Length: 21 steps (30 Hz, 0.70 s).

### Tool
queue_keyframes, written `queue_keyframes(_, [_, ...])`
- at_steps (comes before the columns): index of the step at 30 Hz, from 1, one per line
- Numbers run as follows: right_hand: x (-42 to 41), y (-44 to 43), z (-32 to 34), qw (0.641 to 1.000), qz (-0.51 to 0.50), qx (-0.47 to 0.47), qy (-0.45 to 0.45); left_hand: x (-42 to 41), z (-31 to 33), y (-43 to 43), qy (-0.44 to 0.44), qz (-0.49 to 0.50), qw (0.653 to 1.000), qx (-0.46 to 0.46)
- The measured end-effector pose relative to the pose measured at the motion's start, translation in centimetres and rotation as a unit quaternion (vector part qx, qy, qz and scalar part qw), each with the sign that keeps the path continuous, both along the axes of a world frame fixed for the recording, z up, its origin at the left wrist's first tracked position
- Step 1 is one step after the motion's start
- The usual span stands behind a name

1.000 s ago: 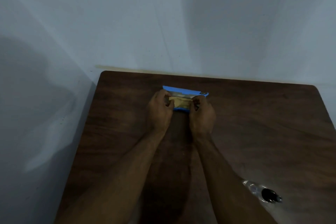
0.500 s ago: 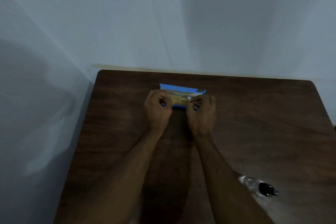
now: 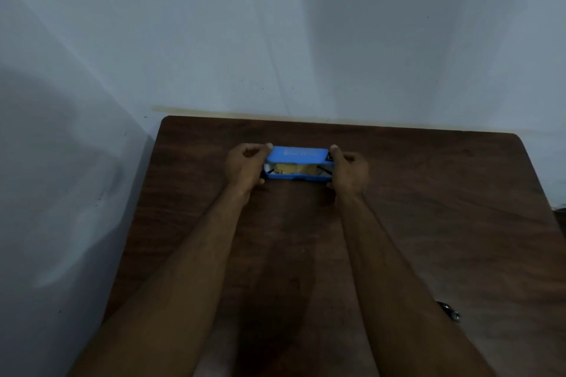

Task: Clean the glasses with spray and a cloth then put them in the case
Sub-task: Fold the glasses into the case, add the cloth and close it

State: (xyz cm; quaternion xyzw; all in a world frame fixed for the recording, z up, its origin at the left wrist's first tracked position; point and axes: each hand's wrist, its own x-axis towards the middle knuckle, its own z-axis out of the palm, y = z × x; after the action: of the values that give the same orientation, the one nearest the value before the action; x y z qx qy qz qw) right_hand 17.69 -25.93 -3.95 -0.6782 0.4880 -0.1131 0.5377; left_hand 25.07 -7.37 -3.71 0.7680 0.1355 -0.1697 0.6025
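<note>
Blue glasses case [image 3: 298, 156] gripped endwise by curled fingers [image 3: 269, 146] of left hand [image 3: 245, 167] and right hand [image 3: 349, 170], lid ajar; yellowish cloth [image 3: 295, 168] inside, rest indistinct. Counter [image 3: 337, 128] edge near beyond fingers; dark cap [image 3: 448, 311] half-hidden behind right forearm.

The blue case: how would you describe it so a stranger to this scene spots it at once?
Start at the dark wooden table set against the pale wall. Near the middle of its far edge, the left hand and the right hand each grip one end of the blue case. It is the only bright blue thing there, its lid ajar over something tan.
</note>
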Motion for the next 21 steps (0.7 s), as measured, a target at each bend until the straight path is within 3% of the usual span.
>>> queue_keyframes(2, [-0.6,-0.1,-0.2,1.000,0.005,0.003,-0.027,-0.7,-0.5,0.9,-0.029,-0.026,0.999,-0.033])
queue_keyframes(8, [-2.1,-0.2,-1.1,0.996,0.042,-0.011,-0.079,-1.4,-1.7,2.0,-0.108,-0.092,0.990,-0.021])
queue_keyframes(21, [-2.4,0.4,-1.5,0.992,0.025,-0.038,-0.115,-2.6,-3.0,1.8,-0.207,-0.095,0.973,0.042])
